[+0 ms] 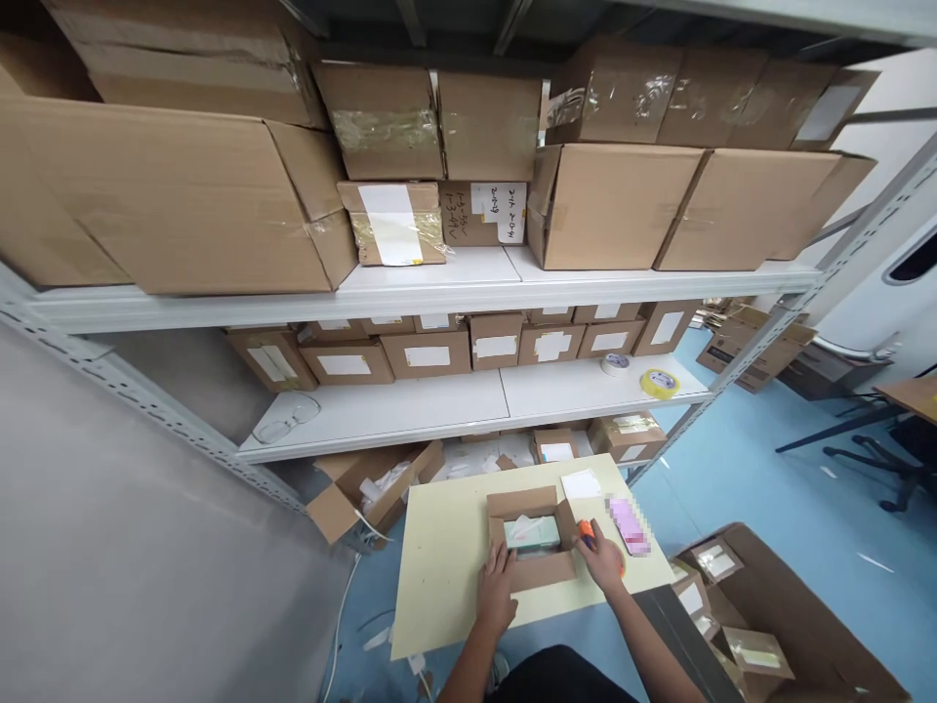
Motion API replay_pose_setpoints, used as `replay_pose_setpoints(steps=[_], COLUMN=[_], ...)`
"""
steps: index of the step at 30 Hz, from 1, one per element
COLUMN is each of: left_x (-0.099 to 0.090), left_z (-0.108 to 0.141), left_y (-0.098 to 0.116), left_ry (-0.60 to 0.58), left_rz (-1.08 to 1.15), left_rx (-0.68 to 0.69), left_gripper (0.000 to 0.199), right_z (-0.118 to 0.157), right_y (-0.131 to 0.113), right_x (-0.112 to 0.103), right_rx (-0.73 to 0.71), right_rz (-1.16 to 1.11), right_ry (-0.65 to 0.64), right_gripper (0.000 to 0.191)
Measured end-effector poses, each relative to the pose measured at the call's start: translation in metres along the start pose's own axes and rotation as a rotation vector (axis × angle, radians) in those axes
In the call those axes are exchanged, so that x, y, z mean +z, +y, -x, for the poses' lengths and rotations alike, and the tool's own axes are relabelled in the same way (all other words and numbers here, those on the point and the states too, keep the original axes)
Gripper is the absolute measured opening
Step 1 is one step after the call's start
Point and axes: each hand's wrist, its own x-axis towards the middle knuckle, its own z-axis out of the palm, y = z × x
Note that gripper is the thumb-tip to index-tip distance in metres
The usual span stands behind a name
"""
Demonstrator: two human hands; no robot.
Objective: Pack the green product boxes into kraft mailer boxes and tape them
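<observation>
On the pale yellow table top (439,547) stands a small cardboard box (543,572) with its flaps open. Inside it lies a mint-green carton (538,535) with some clear or white plastic on top. My left hand (498,586) grips the near left corner of the box, fingers over its edge. At the right side of the box, my right hand (601,558) is closed around an orange tape dispenser (586,530), mostly hidden under the palm. Beyond that hand lie a pink item (628,525), blurred out, and a white sheet of paper (581,483).
A metal shelf rack (439,301) full of cardboard boxes rises behind the table. A white tape roll (615,363) and a yellow tape roll (660,383) lie on its middle shelf. A large carton (797,596) with small boxes stands at right; an open box (337,513) is at left.
</observation>
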Motion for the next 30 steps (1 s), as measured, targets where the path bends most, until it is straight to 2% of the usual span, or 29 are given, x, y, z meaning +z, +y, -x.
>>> replay_pose_setpoints(steps=[3,5,7,10,12,15,17,19,21,23,25,27,30], left_x=[0.004,-0.002,-0.013,-0.031,-0.039,-0.043,-0.043,-0.048,-0.059,-0.074,-0.088,-0.094,-0.080], left_z=[0.008,0.012,0.013,0.006,-0.003,-0.021,-0.035,-0.048,-0.060,-0.068,-0.071,-0.069,-0.057], left_y=[-0.007,-0.013,-0.021,-0.033,-0.038,-0.037,-0.032,-0.025,-0.019,-0.016,-0.016,-0.019,-0.022], left_ry=[0.023,0.021,0.029,0.060,0.091,0.196,0.278,0.303,0.256,0.218,0.225,0.246,0.169], left_rz=[-0.001,0.030,0.099,0.261,0.315,0.260,0.194,0.146,0.140,0.170,0.219,0.201,0.074], left_rx=[0.004,0.033,0.079,0.125,0.114,-0.011,-0.154,-0.256,-0.254,-0.161,-0.038,0.005,0.041], left_gripper=[0.092,0.088,0.077,0.048,0.039,0.045,0.065,0.092,0.117,0.128,0.118,0.101,0.075], right_z=[0.004,0.008,0.010,0.007,0.003,-0.002,-0.003,-0.002,-0.001,0.001,0.001,0.000,0.001], right_y=[-0.012,-0.017,-0.018,-0.017,-0.017,-0.019,-0.021,-0.021,-0.021,-0.020,-0.020,-0.019,-0.018], right_x=[0.009,0.009,0.005,-0.003,-0.001,0.017,0.036,0.053,0.062,0.062,0.058,0.054,0.056], right_rx=[-0.145,-0.285,-0.362,-0.375,-0.348,-0.202,-0.128,-0.132,-0.152,-0.147,-0.128,-0.113,-0.117], right_rz=[-0.032,0.034,0.123,0.161,0.108,0.012,-0.018,-0.029,-0.041,-0.053,-0.050,-0.033,-0.018], right_ry=[-0.264,-0.427,-0.507,-0.549,-0.482,-0.220,-0.052,0.070,0.158,0.193,0.175,0.135,0.124], right_gripper=[0.080,0.081,0.087,0.092,0.074,0.045,0.039,0.038,0.041,0.049,0.059,0.064,0.064])
